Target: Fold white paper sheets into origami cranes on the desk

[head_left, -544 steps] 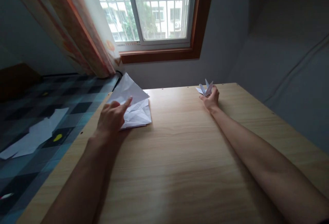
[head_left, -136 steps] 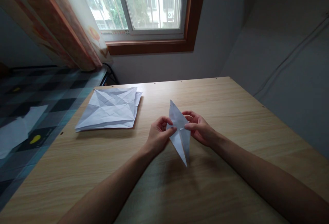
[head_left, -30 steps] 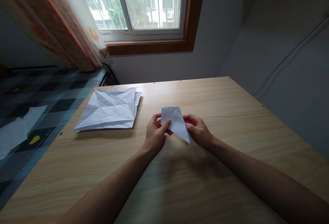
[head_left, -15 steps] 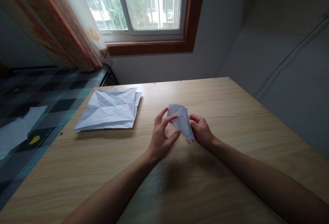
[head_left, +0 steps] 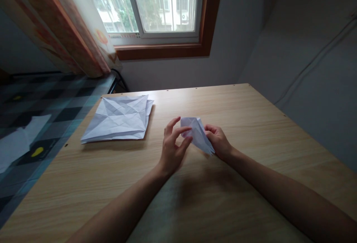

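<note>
Both my hands hold a small folded piece of white paper (head_left: 198, 135) just above the middle of the wooden table (head_left: 245, 116). My left hand (head_left: 173, 146) pinches its upper left corner between thumb and fingertips. My right hand (head_left: 219, 142) grips its right side, fingers curled behind it. The paper is a narrow pointed shape, its tip aimed down and to the right.
A stack of creased white paper sheets (head_left: 118, 118) lies flat at the table's back left. Left of the table is a bed with a checked cover (head_left: 41, 101) and more paper (head_left: 16, 141). A window (head_left: 150, 5) and curtain (head_left: 69, 23) are behind.
The long kite-shaped paper has been folded shorter. In the last second it tilted, its tip swinging down-right, and my left hand shifted its pinch to the upper corner.
</note>
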The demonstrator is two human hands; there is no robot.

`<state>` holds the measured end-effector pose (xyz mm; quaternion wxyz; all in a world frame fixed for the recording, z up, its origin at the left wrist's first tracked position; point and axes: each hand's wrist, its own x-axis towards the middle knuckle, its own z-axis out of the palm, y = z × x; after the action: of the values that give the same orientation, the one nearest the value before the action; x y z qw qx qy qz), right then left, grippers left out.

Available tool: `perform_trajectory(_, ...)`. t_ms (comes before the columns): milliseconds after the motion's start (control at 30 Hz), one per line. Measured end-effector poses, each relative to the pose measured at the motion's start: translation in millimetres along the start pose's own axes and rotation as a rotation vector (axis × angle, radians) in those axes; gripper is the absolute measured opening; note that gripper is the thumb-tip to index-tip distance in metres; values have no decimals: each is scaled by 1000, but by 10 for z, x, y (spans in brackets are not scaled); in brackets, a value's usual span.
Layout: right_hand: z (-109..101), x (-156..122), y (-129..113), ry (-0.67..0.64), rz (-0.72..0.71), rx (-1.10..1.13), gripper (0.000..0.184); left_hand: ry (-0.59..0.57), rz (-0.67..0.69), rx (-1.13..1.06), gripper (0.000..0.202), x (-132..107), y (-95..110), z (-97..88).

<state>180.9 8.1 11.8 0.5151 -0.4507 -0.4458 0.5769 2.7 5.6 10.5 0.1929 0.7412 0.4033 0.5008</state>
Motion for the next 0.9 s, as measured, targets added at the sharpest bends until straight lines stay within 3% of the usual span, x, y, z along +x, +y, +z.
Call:
perform_trajectory(100, 4, -11, -14, -53, 22, -36, 18, 40, -8, -48, 28, 19, -18, -30)
perform_trajectory(200, 11, -19, -38, -7, 55, 16, 17, -83, 110, -38, 63, 15, -5, -40)
perform_trajectory(267, 15, -24, -47, 20, 63, 49, 16, -144, 179, 11, 74, 2, 8, -24)
perform_trajectory(367, 16, -26, -39, 19, 62, 35, 15, -110, 185, 46, 55, -14, 19, 9)
perform_trajectory(433, 10, -23, -30, 3, 58, 4, 15, -38, 131, 26, 27, -12, 15, 18)
perform_trajectory(500, -5, -16, -34, -22, 48, -30, 15, 68, 24, -16, 12, 6, -6, 11)
perform_trajectory(633, -92, 22, -99, -130, 84, -106, 14, 273, -313, -76, 21, 96, -116, -42)
perform_trajectory(733, -207, 68, -164, -188, 181, -163, 15, 216, -476, -127, 23, 185, -222, -98)
perform_trajectory(900, -361, 126, -221, -195, 323, -221, 18, 141, -498, -204, 27, 257, -282, -142)
